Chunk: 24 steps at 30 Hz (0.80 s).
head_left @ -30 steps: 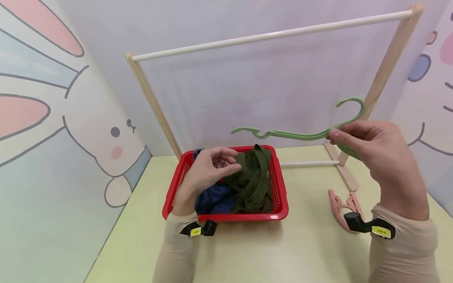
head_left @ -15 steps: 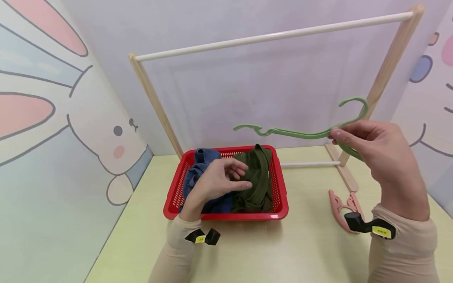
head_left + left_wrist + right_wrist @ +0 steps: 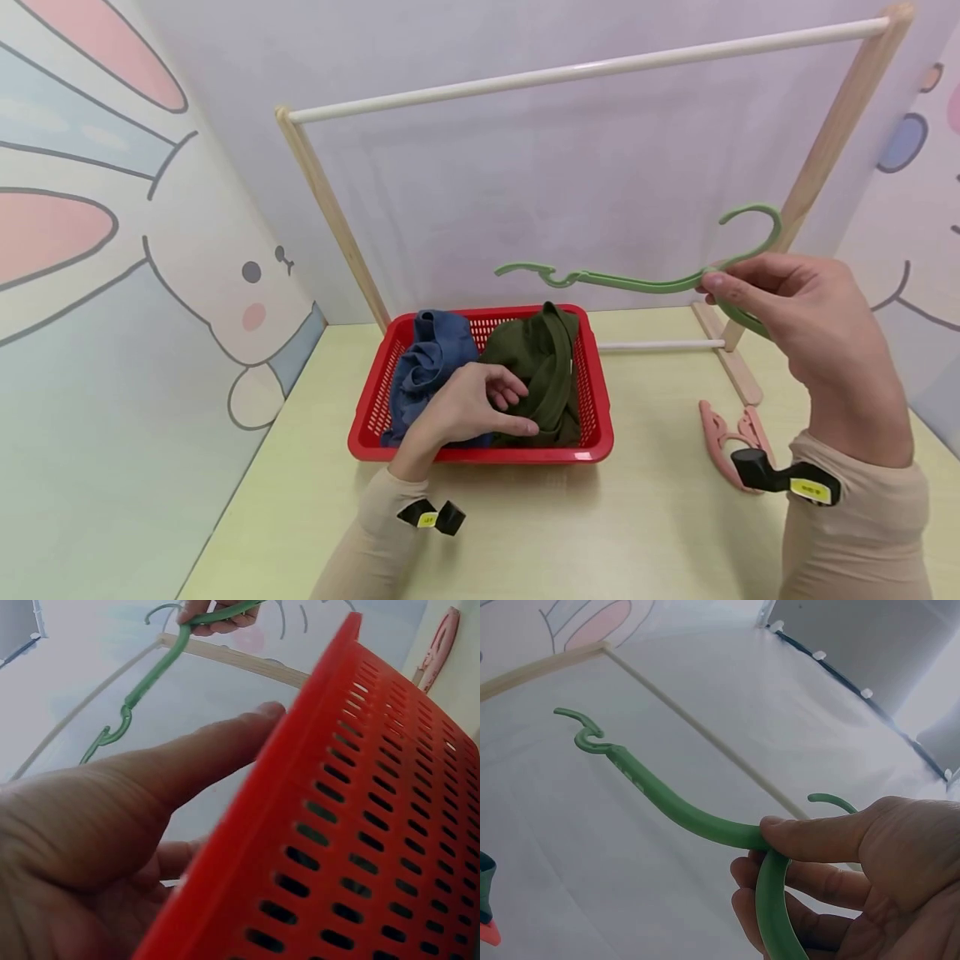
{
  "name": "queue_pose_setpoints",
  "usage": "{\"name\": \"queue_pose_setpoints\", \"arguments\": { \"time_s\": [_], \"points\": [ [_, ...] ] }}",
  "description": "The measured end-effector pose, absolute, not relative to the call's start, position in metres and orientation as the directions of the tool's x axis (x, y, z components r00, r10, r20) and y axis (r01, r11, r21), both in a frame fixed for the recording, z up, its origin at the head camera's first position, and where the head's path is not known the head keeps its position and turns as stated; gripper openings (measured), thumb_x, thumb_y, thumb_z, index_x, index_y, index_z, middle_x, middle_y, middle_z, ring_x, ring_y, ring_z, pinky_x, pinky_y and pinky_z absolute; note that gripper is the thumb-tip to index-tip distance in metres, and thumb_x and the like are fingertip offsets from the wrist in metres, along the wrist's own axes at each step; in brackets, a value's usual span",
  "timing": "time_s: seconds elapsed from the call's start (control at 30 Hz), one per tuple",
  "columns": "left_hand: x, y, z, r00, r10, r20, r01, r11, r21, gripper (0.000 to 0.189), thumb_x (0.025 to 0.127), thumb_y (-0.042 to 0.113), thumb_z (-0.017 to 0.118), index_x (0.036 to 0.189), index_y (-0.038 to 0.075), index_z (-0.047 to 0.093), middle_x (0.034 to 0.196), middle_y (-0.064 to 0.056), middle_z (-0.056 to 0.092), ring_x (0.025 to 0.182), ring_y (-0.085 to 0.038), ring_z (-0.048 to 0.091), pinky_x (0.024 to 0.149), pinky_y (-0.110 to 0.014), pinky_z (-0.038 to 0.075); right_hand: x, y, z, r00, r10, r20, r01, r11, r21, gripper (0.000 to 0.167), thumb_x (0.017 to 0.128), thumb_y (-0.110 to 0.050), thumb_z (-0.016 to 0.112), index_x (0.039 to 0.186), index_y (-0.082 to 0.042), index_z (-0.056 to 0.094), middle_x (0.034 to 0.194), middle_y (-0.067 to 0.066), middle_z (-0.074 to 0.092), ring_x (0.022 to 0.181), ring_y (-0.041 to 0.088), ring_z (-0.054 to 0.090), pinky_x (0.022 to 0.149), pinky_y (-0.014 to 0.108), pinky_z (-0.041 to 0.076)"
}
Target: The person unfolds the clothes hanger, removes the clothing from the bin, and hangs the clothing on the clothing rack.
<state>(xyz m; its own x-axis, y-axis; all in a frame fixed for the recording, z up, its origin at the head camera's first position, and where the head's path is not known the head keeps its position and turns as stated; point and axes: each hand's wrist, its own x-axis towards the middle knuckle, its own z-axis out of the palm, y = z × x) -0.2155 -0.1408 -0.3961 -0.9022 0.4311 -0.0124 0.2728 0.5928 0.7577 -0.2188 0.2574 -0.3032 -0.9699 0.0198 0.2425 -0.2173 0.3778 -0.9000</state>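
Note:
My right hand [image 3: 817,333] pinches a green plastic hanger [image 3: 637,285] near its centre, thumb on one side and fingers on the other. One hanger arm points left with its notched tip, and the hook curves up above the hand. Over the front of a red basket [image 3: 480,456] hovers my left hand [image 3: 472,408], its fingers loosely bent and nothing between them. Inside the basket lie a dark green garment [image 3: 551,367] at right and a blue garment [image 3: 431,358] at left. The left wrist view shows the thumb [image 3: 217,754] close to the basket's rim.
Behind the basket stands a rack with a white rail [image 3: 585,71] and wooden posts [image 3: 333,217]. A pink hanger [image 3: 731,442], folded, lies on the table [image 3: 645,517] at right. Walls with cartoon drawings [image 3: 225,275] border the sides.
My left hand has moved right and down, from over the blue garment to the basket's front, uncovering more of the blue cloth. The right hand and green hanger have hardly moved.

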Motion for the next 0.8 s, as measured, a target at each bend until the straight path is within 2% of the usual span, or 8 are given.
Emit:
{"name": "queue_pose_setpoints", "arguments": {
  "time_s": [0.17,0.43,0.63,0.8],
  "points": [
    [-0.216,-0.139,-0.401,-0.869,0.491,-0.067,0.284,0.604,0.745,0.029,0.083,0.034,0.102,0.100,0.020,0.083,0.091,0.008,0.075,0.085,-0.010,0.070,0.077,-0.028,0.060,-0.217,0.258,-0.302,-0.972,0.022,0.235,-0.210,0.379,-0.902,0.025,0.104,-0.028,0.082,0.121,-0.009,0.086,0.097,-0.011,0.085,0.096,0.003,0.072,0.078,0.014,0.054],
    [-0.216,-0.145,-0.396,-0.819,0.571,-0.053,0.348,0.568,0.746,0.015,0.089,0.023,0.098,0.094,0.015,0.087,0.080,0.008,0.076,0.075,-0.009,0.071,0.072,-0.026,0.061,-0.217,0.256,-0.300,-0.966,0.010,0.259,-0.237,0.373,-0.897,0.024,0.104,-0.024,0.082,0.120,-0.006,0.085,0.097,-0.008,0.085,0.096,0.004,0.075,0.082,0.012,0.054],
    [-0.216,-0.157,-0.384,-0.852,0.523,0.037,0.382,0.571,0.727,0.009,0.096,0.020,0.090,0.100,0.016,0.083,0.089,0.006,0.075,0.082,-0.010,0.069,0.076,-0.028,0.059,-0.218,0.254,-0.300,-0.965,0.001,0.263,-0.244,0.367,-0.898,0.025,0.104,-0.023,0.082,0.120,-0.004,0.085,0.098,-0.005,0.085,0.098,0.005,0.076,0.085,0.012,0.054],
    [-0.216,-0.168,-0.374,-0.902,0.397,0.166,0.371,0.521,0.769,0.012,0.102,0.013,0.081,0.114,0.009,0.080,0.100,-0.002,0.077,0.086,-0.017,0.068,0.077,-0.029,0.058,-0.219,0.254,-0.300,-0.968,-0.002,0.253,-0.235,0.371,-0.898,0.026,0.104,-0.024,0.082,0.120,-0.004,0.085,0.099,-0.004,0.086,0.100,0.005,0.075,0.086,0.012,0.053]
  ]
}}
